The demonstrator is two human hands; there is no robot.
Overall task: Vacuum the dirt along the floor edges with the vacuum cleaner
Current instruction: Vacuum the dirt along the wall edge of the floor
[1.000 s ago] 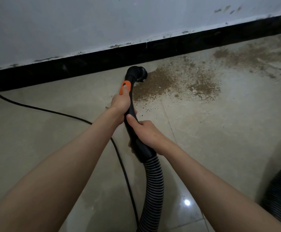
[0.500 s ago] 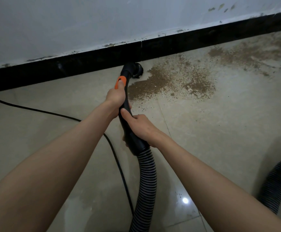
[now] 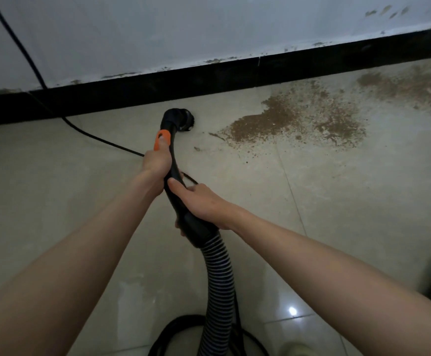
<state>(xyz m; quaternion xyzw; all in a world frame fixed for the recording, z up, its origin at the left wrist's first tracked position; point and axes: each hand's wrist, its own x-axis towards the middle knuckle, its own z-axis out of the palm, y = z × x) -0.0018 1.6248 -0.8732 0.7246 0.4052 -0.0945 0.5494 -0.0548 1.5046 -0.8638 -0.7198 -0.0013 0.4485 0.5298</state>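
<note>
the left hand (image 3: 156, 160) was wrapped around the upper part of the curved black plastic vacuum handle (image 3: 173, 165), its thumb resting on the orange slider tab (image 3: 162, 140); the right hand (image 3: 199, 201) was clamped on the same handle just behind it, thumb laid along the top, above the joint with the ribbed black-and-grey flexible hose (image 3: 219, 273). the round black nozzle opening (image 3: 183, 119) sat ahead of the left fingertips, near the black skirting board (image 3: 132, 91) and apparently just off the floor. compared with half a second earlier, the nozzle had come away from the dirt: it had then been at the left edge of the brown granular dirt patch (image 3: 294, 119), and it now stood clear of it, the patch lying ahead and to the right of the right fingers. the patch looked much the same in extent. a second, fainter smear of dirt (image 3: 402, 83) lay further right along the wall. the thin black power cord (image 3: 101, 140) passed under the hands. in judgement, most of the task remained, and the nozzle needed to return rightward along the edge.
</note>
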